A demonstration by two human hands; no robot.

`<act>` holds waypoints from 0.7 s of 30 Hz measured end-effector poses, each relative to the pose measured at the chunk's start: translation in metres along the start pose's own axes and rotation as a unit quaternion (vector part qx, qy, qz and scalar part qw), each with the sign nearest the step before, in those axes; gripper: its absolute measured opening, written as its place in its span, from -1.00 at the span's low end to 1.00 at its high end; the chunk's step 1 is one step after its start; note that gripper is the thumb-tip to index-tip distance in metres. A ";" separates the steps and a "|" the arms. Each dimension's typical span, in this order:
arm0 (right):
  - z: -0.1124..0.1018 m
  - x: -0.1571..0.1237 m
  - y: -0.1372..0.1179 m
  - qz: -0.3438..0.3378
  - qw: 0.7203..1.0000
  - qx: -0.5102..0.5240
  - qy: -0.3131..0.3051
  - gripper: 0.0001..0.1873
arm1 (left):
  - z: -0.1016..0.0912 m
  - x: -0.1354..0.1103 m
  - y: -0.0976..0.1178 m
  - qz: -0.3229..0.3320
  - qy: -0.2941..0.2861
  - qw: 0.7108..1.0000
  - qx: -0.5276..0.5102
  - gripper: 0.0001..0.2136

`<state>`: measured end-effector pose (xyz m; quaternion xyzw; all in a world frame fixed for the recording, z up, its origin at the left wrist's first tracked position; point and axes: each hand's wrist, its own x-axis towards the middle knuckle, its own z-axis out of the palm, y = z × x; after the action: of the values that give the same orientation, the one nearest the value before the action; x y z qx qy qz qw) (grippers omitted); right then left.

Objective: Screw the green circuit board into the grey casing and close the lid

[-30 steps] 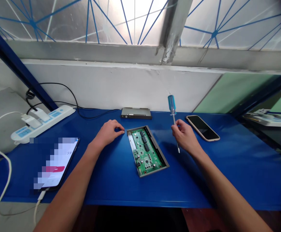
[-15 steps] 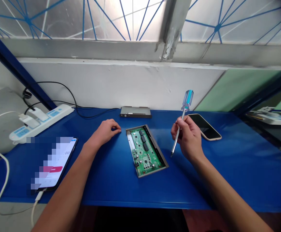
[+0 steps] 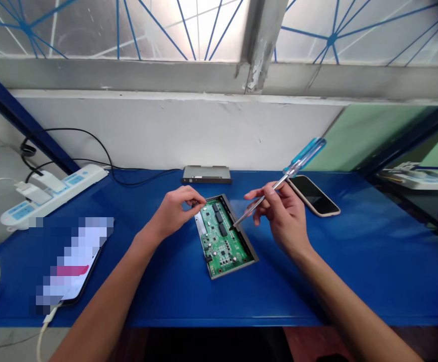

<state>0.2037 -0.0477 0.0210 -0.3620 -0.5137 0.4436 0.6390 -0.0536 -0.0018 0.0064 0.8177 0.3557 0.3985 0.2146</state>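
Observation:
A green circuit board lies in a grey metal tray at the middle of the blue table. My left hand has its fingers closed on the tray's far left corner. My right hand holds a screwdriver with a blue handle, which points up to the right. Its thin steel shaft slants down to a tip just over the board, and I cannot tell whether the tip touches it. A flat grey metal casing piece lies at the table's back edge.
A smartphone lies face up just right of my right hand. A second phone, with a pixelated screen and a cable, lies at the left. A white power strip with plugs and cables lies at the back left.
My left hand has moved right onto the tray corner. My right hand has swung the screwdriver over, bringing its tip from beside the board to above it.

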 end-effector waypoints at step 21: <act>0.017 -0.018 0.014 -0.129 0.983 -0.121 -0.058 -0.96 | 0.018 -0.006 0.022 0.056 -0.096 0.985 0.134 -0.55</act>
<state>0.1833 -0.0593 0.0054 -0.3407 -0.6424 0.3125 0.6113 -0.0329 -0.0220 0.0068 0.8921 0.3374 0.2785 0.1130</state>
